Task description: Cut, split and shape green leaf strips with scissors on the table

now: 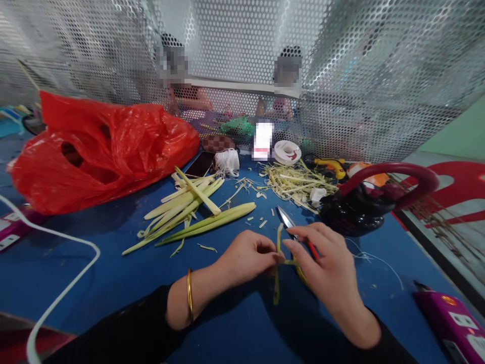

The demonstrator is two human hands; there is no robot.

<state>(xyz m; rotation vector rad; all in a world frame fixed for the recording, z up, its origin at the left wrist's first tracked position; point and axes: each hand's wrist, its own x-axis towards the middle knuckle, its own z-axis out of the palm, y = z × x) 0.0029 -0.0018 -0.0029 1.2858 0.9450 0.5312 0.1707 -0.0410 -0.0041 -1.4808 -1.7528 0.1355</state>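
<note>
Here, left hand (246,255) and right hand (326,264) each pinch one thin, kinked, yellow-green leaf strip (277,285).

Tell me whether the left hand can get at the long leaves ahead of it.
Probably yes: only bare blue table lies between the left hand and the long leaves, though its grip is busy pinching a folded strip.

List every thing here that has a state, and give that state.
left hand: shut, pinching the strip
right hand: shut on the scissors, fingertips on the strip
strip: bent between both hands
scissors: blades look closed
red bag: crumpled, slumped on the table
phone: screen dark
tape roll: lying flat
leaves: loose pile, uncut
black pot: handle raised
</note>
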